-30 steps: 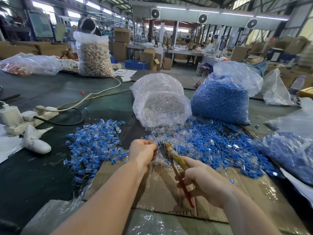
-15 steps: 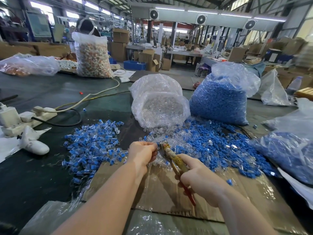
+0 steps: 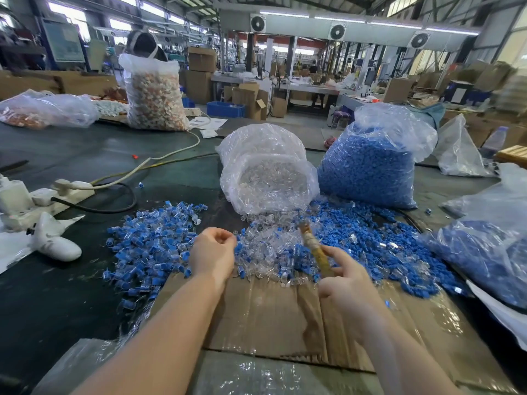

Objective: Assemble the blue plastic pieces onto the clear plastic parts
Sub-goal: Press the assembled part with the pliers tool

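I count two hands over the taped cardboard sheet (image 3: 273, 315) on the table (image 3: 57, 295), and I take that sheet as my landmark. My left hand (image 3: 212, 253) hovers over the sheet's far left edge with its fingers curled in; I cannot tell whether anything sits between the fingertips. My right hand (image 3: 346, 283) is over the sheet's right half, fingers wrapped around one yellowish-handled tool (image 3: 313, 248), blurred, its tip pointing away from me toward the loose parts.

Beyond the sheet's far edge lies a mixed spread of clear plastic parts (image 3: 265, 249) and blue plastic pieces (image 3: 379, 246), too many to count. Left of the sheet is one separate heap of assembled blue-and-clear units (image 3: 151, 238). Farther beyond the sheet stand two bags side by side: one bag of clear parts (image 3: 268, 169), mouth facing me, and one bag of blue pieces (image 3: 370, 163) to its right. A third bag holding blue pieces (image 3: 484, 252) lies right of the sheet. Far left of the sheet I see one power strip (image 3: 42, 198).
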`<state>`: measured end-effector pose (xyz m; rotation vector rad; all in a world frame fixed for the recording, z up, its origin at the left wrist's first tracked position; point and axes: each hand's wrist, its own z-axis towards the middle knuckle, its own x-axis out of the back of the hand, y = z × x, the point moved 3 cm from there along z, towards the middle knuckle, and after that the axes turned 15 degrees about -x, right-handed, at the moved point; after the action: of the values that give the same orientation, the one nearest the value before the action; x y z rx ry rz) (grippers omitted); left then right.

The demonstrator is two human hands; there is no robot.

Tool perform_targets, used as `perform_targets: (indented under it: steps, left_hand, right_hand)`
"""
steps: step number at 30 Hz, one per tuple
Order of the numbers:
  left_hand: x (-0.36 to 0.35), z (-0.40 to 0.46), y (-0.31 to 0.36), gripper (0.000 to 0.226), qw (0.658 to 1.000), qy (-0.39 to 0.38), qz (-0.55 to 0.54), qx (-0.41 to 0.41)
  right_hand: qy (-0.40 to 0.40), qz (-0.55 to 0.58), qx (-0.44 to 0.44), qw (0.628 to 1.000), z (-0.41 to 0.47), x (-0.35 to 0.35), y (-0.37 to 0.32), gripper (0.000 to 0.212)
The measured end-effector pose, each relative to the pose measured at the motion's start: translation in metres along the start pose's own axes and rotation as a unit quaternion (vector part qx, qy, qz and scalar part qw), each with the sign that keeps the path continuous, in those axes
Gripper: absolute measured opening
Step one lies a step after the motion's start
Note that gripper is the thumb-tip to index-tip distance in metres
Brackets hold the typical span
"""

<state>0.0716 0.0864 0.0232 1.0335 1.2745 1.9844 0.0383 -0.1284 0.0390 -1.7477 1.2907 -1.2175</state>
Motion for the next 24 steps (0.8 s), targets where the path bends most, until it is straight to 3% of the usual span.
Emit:
perform_targets:
  steps: [3,6,11,16,20,22,24]
  left_hand:
    - [0.026,0.013,-0.01,0.01,0.983,0.023,0.156,-0.097]
    - [0.045,0.022,-0.027,0.02,0.955,0.03,0.265,-0.127]
    - [0.053,0.021,-0.041,0.025,0.922,0.004,0.371,-0.109]
    - [0.026,0.002,-0.023,0.02,0.94,-0.001,0.285,-0.185]
    - [-0.011,-0.024,-0.007,0.014,0.945,-0.054,0.183,-0.264]
    - [-0.028,-0.036,-0.004,0.013,0.943,-0.095,0.155,-0.278]
    - [-0.042,-0.046,-0.003,0.014,0.941,-0.127,0.145,-0.277]
  right_hand:
    - [0.159,-0.085,0.034,0.983,0.015,0.029,0.007,0.055]
    - [0.27,-0.188,-0.008,0.944,0.031,0.056,0.017,0.049]
    - [0.309,-0.307,-0.071,0.897,0.05,0.08,0.034,0.048]
    - [0.318,-0.36,-0.103,0.871,0.059,0.085,0.045,0.053]
    - [0.313,-0.407,-0.131,0.848,0.056,0.078,0.038,0.056]
    - [0.337,-0.427,-0.102,0.833,0.049,0.071,0.032,0.055]
    - [0.365,-0.424,-0.01,0.829,0.041,0.058,0.024,0.047]
